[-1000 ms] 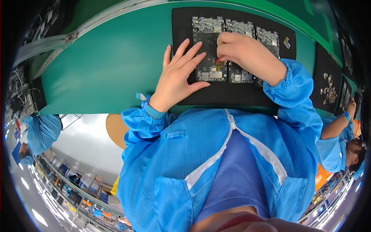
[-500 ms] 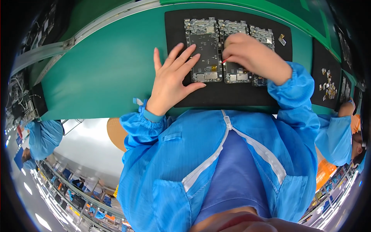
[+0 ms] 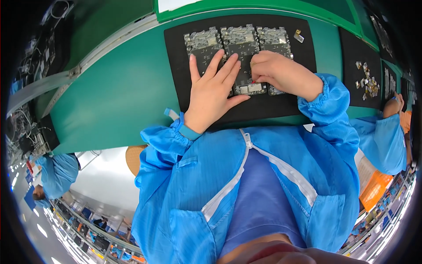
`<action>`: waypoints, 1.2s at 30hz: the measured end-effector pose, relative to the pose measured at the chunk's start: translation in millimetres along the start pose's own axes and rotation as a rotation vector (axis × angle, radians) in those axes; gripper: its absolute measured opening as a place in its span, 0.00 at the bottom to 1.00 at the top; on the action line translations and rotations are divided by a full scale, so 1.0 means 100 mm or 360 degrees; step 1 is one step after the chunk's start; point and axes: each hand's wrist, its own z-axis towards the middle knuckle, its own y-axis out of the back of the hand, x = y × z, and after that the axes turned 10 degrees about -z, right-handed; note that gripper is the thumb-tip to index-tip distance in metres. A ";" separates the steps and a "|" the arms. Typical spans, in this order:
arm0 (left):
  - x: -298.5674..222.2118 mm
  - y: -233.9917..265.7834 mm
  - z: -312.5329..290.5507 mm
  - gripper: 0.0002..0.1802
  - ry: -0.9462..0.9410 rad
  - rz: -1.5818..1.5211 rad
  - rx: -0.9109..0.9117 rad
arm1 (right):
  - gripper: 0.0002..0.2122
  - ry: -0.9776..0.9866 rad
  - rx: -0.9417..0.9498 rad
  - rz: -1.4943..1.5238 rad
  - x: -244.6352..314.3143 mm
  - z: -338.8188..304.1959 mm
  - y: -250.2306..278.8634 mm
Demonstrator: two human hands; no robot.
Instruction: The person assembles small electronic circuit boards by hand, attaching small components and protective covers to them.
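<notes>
Three circuit boards lie side by side on a black mat: the left board, the middle board and the right board. My left hand lies flat with fingers spread across the left board, its fingertips reaching the middle one. Closed in a pinch, my right hand works low at the seam between the middle and right boards. A tiny red tip shows under its fingers; what it belongs to is hidden. The right hand covers part of the right board.
The black mat rests on a green tabletop. A small gold-and-silver part sits at the mat's upper right. Several similar parts lie on another dark mat at right. Co-workers in blue sleeves are at both sides.
The view has shifted, so the boards sit further left in it. My left hand has slid right toward the middle board. My right hand moved from the middle board's left edge to its right edge.
</notes>
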 end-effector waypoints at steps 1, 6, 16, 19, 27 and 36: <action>-0.01 0.01 0.01 0.39 -0.0029 0.0001 -0.0007 | 0.04 0.0001 -0.0013 0.0014 0.00 -0.01 0.01; -0.06 0.02 0.01 0.41 0.0070 -0.0069 0.0078 | 0.05 -0.0400 -0.0592 -0.0229 -0.27 -0.30 0.14; -0.17 0.10 0.08 0.42 0.0051 0.0088 0.0223 | 0.08 -0.1871 -0.1508 -0.0515 -1.12 -2.28 0.30; -0.18 0.12 0.10 0.43 0.0073 0.0076 0.0251 | 0.09 -0.2150 -0.1517 -0.0788 -1.08 -2.82 0.21; -0.22 0.09 0.07 0.44 0.0116 0.0086 0.0254 | 0.12 -0.2211 -0.1671 -0.0360 -1.09 -2.90 0.09; -0.24 0.12 0.11 0.39 0.0078 0.0074 0.0244 | 0.08 -0.1992 -0.1241 -0.0370 -1.21 -3.00 0.35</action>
